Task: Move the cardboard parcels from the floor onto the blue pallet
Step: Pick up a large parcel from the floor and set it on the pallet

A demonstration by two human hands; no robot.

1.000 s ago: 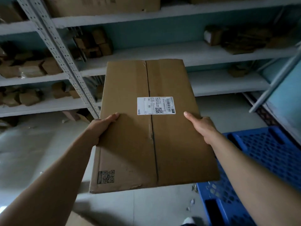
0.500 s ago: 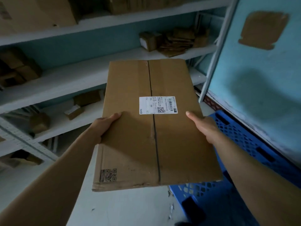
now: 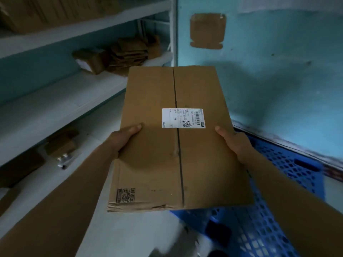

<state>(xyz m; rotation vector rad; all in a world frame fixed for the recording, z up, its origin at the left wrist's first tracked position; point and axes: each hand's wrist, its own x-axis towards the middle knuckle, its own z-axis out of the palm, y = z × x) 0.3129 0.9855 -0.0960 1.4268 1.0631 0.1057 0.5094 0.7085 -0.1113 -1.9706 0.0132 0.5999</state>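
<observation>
Head view, one moment.

Cardboard parcel [image 3: 167,145]: flat rectangular box of plain brown corrugated board with a matte face, held in the air, centre of view. Its right part overlaps the blue pallet [image 3: 282,179] in view; its left part is over the pale floor [image 3: 130,236]. A dark seam runs the length of the top face. A white printed label [image 3: 183,118] with barcode and QR mark sits across the seam. A printed QR block [image 3: 126,195] is at the near left corner, and the near edge there is scuffed and creased.

Left hand [image 3: 122,140]: grips the parcel's left edge, thumb flat on top; the fingers are underneath, hidden.
Right hand [image 3: 234,142]: grips the right edge the same way, thumb on top, fingers hidden below.

Blue pallet: moulded plastic with a perforated lattice deck, lying low at right against the wall [image 3: 278,80].

Wall: rough teal paint with a brown cardboard patch [image 3: 207,30] stuck high up.

Far left: white shelves [image 3: 55,101] on a pale upright post [image 3: 173,30], carrying small brown boxes [image 3: 118,54], blurred.
</observation>
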